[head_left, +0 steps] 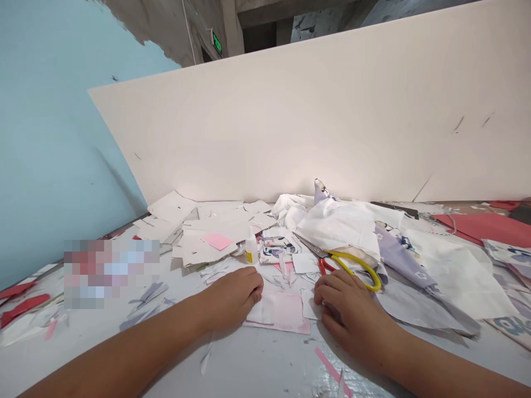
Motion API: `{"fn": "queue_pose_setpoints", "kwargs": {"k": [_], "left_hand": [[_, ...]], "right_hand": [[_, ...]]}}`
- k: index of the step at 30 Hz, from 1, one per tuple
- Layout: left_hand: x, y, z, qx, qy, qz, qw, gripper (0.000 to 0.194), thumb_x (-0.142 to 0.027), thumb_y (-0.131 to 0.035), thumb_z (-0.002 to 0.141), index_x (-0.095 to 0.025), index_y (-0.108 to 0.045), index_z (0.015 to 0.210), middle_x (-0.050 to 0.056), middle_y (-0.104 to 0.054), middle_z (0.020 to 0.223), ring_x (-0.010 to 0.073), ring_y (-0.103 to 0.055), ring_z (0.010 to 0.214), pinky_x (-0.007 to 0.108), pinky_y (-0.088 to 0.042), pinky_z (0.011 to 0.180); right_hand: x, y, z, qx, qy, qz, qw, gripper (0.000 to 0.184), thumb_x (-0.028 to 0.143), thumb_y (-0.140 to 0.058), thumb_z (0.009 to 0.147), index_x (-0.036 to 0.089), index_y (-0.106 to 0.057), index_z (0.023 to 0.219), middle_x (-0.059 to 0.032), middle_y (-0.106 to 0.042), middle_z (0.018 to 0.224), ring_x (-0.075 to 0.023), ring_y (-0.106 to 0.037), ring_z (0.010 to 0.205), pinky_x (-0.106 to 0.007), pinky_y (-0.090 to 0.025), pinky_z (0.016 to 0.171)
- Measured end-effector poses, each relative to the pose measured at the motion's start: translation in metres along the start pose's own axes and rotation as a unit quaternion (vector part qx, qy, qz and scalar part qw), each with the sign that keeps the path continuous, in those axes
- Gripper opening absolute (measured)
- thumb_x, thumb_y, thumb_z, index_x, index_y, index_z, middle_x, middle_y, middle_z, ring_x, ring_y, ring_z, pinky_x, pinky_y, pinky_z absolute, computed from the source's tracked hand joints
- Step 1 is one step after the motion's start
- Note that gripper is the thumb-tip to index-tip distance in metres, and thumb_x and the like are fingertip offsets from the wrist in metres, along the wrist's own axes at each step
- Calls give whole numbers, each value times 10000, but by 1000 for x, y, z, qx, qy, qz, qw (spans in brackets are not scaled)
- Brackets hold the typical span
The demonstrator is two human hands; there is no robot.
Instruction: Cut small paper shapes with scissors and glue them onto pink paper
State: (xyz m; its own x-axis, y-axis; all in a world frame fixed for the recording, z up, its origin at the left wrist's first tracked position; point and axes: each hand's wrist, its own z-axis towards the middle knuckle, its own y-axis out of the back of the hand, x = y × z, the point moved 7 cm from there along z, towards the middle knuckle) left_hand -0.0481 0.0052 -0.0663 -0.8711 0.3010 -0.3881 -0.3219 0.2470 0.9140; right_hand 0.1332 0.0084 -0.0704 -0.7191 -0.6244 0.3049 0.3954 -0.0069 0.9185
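Observation:
My left hand rests on the table with its fingers curled in, against the left edge of a pink paper piece. Whatever may lie inside those fingers is hidden. Across from it, my right hand lies loosely bent with fingers apart, holding nothing. Its knuckles are close to scissors with yellow and red handles, their blades pointing to the back left. A small white square of paper lies beside the blades. Behind my left hand stands a small glue bottle with a yellow label, beside a patterned piece.
Stacked white card sheets with a pink slip lie at the back left. White cloth and lilac patterned fabric heap up at the right. Red sheets lie far right. A white board closes off the back.

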Motion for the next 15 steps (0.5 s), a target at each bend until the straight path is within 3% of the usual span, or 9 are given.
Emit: {"fn": "queue_pose_setpoints", "kwargs": {"k": [6,10,15], "left_hand": [[4,15,-2,-47,29,-47,997,136,-287,-368,813,-239,-490,852,-19,-519,888,124,-471,724,248,-356,610],[-5,1,-6,-19,11,-37,999,139,-311,-428,786,-257,-534,857,-22,-509,909,122,-490,729,250,-357,617],[-7,-9,-10,-23,14,-29,999,145,-317,-462,762,-261,-536,873,-22,-503,899,120,-487,710,247,-353,604]], "right_hand": [[2,0,0,-10,9,-10,1000,139,99,-473,724,205,-563,713,-27,-586,791,-204,-475,795,-358,-366,746],[4,0,0,-11,12,-10,1000,140,137,-450,775,203,-566,731,-34,-587,795,-210,-476,800,-371,-366,748],[4,0,-1,-7,14,-9,1000,141,143,-446,781,205,-566,740,-33,-584,802,-212,-471,806,-382,-366,756]]}}
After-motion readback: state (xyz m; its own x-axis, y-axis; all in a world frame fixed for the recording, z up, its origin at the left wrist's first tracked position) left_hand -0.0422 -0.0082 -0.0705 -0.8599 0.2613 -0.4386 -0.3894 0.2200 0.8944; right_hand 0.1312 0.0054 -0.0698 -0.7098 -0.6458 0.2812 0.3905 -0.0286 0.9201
